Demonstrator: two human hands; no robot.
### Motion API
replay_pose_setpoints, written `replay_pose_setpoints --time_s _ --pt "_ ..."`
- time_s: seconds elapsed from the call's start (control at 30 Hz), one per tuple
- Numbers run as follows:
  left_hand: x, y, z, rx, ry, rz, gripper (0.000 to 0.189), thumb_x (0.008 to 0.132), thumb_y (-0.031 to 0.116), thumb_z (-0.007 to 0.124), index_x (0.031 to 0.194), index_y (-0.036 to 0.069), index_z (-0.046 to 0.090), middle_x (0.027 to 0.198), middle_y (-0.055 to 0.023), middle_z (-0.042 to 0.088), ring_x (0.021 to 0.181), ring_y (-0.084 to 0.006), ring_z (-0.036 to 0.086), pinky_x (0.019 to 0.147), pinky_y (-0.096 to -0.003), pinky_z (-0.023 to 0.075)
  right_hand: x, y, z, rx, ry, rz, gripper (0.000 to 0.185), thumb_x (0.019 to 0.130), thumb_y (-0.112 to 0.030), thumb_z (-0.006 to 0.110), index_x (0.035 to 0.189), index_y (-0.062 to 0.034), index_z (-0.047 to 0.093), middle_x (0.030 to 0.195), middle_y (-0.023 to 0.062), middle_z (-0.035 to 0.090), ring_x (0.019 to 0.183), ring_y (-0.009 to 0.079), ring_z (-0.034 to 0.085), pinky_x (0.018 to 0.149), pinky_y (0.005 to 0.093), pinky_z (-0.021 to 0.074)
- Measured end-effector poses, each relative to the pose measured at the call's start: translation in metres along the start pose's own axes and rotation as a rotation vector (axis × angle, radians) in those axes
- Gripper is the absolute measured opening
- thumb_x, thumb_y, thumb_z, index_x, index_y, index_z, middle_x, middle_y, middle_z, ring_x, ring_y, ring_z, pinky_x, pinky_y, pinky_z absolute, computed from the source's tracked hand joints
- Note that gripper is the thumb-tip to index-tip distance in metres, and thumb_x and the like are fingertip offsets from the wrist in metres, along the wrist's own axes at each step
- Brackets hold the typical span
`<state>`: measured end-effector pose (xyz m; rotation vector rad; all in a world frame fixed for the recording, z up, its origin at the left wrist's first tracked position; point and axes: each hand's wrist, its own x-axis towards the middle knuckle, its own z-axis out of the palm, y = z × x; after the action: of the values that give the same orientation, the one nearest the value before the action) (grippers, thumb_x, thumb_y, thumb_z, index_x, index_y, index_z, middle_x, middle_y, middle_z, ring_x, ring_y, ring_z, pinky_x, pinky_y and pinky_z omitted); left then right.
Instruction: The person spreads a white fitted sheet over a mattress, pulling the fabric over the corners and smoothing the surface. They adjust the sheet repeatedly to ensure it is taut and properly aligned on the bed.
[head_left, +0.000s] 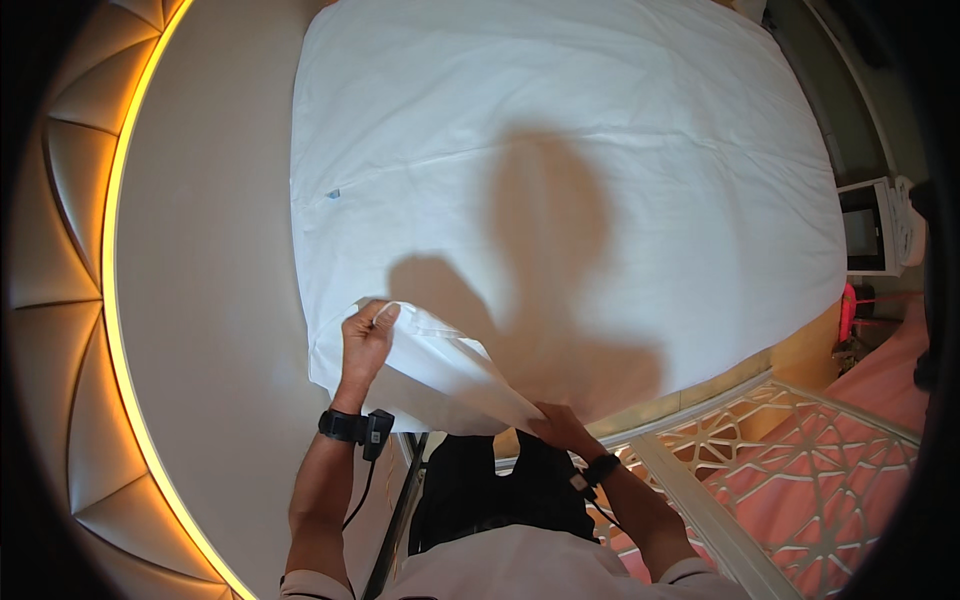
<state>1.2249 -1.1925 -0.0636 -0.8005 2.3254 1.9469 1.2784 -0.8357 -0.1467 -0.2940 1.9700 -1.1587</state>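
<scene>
A white bed sheet (697, 202) covers the bed in front of me, with shallow creases across it. My left hand (367, 337) grips the sheet's edge near the bed's near left corner and holds it raised. Lower and to the right, my right hand (559, 426) grasps the same lifted edge close to my legs. Between the two hands the raised fabric (450, 360) stretches as a slanting fold. A small blue-white tag (333, 194) shows on the sheet toward the left. My shadow falls over the middle of the bed.
Left of the bed stands a plain wall panel (202, 300), bordered by a glowing light strip (111, 225) and padded panels (52, 247). A white lattice screen (750, 427) is close on my right, with pink fabric (810, 495) behind it. A microwave-like appliance (870, 229) sits beyond the bed's right side.
</scene>
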Motion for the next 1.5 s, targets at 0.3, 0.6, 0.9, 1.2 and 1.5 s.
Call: replay_pose_setpoints --time_s 0.3,0.6,0.9,1.2,1.5 --pt "-0.001 -0.013 0.014 0.024 0.093 0.045 0.019 0.091 0.017 0.063 0.084 -0.001 0.064 0.065 0.0082 0.043 0.061 -0.0032 0.034 0.053 -0.02 0.0315 -0.108 0.159 0.012 -0.411 0.271 0.535 0.028 0.068 -0.013 0.059 0.093 -0.0039 0.067 0.09 0.0203 0.066 0.088 0.0386 0.063 0.081 0.0452 0.0501" --pt "0.018 0.01 0.011 -0.133 0.324 0.138 0.019 0.094 0.015 0.058 0.083 0.0 0.062 0.067 0.0102 0.041 0.058 -0.0008 0.031 0.05 -0.0184 0.026 -0.147 0.11 -0.215 -0.399 0.996 0.451 0.01 0.069 0.0 0.056 0.079 -0.0019 0.059 0.066 0.0098 0.056 0.063 0.0145 0.051 0.058 0.0301 0.0435" --pt "0.105 0.087 -0.074 -0.012 0.804 0.431 0.032 0.094 0.017 0.056 0.067 0.003 0.049 0.06 0.0052 0.04 0.056 -0.0044 0.034 0.048 -0.0233 0.031 0.061 -0.199 -0.406 -0.379 1.095 -0.575 0.02 0.079 0.008 0.044 0.088 -0.0025 0.058 0.069 -0.0005 0.048 0.06 0.0094 0.044 0.055 0.0241 0.0392" --pt "0.129 0.076 -0.095 0.421 0.853 0.14 0.027 0.089 0.021 0.059 0.075 -0.002 0.059 0.061 -0.0135 0.052 0.055 -0.022 0.045 0.055 -0.0363 0.0407 0.153 -0.144 -0.352 -0.853 0.813 -0.421 0.011 0.072 -0.001 0.056 0.082 -0.0036 0.059 0.081 0.0155 0.057 0.08 0.037 0.055 0.07 0.0472 0.0458" --pt "0.084 0.077 -0.048 0.344 0.885 0.248 0.023 0.092 0.019 0.057 0.08 -0.001 0.058 0.058 -0.0058 0.051 0.055 -0.0127 0.046 0.053 -0.0338 0.0411 0.106 -0.129 -0.41 -0.647 0.851 -0.379 0.017 0.072 0.001 0.056 0.085 -0.0094 0.062 0.078 0.013 0.061 0.076 0.0354 0.06 0.067 0.0424 0.0487"
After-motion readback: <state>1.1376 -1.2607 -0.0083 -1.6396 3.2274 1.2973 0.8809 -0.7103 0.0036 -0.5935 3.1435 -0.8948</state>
